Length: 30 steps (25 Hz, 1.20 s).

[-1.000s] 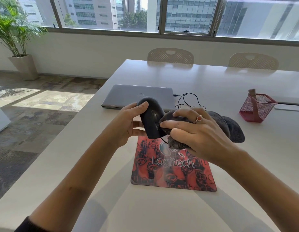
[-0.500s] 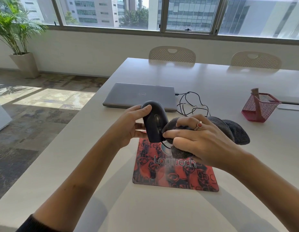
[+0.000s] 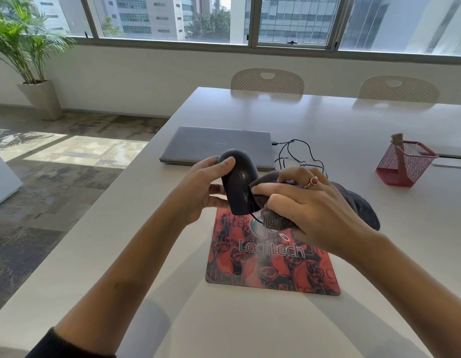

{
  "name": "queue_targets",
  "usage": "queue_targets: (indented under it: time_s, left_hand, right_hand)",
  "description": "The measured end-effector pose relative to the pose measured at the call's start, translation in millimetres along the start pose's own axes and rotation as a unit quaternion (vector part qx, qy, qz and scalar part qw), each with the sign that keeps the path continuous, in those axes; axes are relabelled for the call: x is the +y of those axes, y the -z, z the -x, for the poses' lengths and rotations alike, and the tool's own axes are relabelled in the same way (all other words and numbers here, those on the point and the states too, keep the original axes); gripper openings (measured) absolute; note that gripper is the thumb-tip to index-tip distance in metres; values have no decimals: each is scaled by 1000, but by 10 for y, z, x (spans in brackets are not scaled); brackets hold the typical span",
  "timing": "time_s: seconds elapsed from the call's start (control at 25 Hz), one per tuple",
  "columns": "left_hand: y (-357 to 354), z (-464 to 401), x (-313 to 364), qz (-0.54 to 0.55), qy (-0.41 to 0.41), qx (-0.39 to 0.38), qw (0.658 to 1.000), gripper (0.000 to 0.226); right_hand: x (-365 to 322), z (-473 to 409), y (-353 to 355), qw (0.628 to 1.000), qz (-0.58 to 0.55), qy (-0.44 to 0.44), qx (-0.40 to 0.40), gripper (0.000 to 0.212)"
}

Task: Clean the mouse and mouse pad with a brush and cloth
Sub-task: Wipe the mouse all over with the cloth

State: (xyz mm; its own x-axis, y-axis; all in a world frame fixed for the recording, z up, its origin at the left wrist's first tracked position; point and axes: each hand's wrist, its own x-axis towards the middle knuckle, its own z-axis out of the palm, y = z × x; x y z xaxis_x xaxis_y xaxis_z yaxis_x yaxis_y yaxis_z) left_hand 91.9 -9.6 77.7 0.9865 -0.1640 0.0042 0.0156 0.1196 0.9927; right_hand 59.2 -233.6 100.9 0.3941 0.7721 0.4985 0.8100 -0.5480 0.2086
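My left hand (image 3: 202,188) grips a black wired mouse (image 3: 238,180), held upright above the far edge of the red Logitech mouse pad (image 3: 272,257). Bunched in my right hand (image 3: 310,209) is a grey cloth (image 3: 274,218), pressed against the mouse's right side. The cloth's loose end (image 3: 363,206) trails behind my right hand. The mouse cable (image 3: 296,156) loops away toward the laptop. A brush (image 3: 398,143) stands in a red mesh holder at the far right.
A closed grey laptop (image 3: 216,144) lies behind the mouse. The red mesh holder (image 3: 405,164) stands far right on the white table (image 3: 250,319). Two chairs (image 3: 266,80) are at the far side. The table's left edge drops to the floor; a potted plant (image 3: 30,60) stands far left.
The mouse and both hands stay together above the pad's far edge. My right fingers with the cloth have shifted slightly along the mouse's side. The camera view drifted a little.
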Motion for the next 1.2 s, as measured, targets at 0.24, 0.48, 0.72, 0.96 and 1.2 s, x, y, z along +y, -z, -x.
queue_targets:
  time_s: [0.24,0.48,0.72,0.96,1.2]
  left_hand:
    - [-53,8,-2,14,-21,35,999,20]
    - [-70,4,15,29,-23,61,997,17]
    - [-194,40,34,101,-76,102,987,10]
    - [-376,166,-64,130,-154,109,973,11]
    - [-402,212,-46,157,-190,111,963,29]
  right_hand:
    - [-49,-2,-74,990,-106,-91,15,16]
    - [-18,110,-134,987,-126,-99,-18,33]
    - [-246,147,-349,968,-153,-170,103,47]
    - [-448,24,-411,951,-169,-203,161,41]
    - [-476,0,-394,948,-153,-218,173,32]
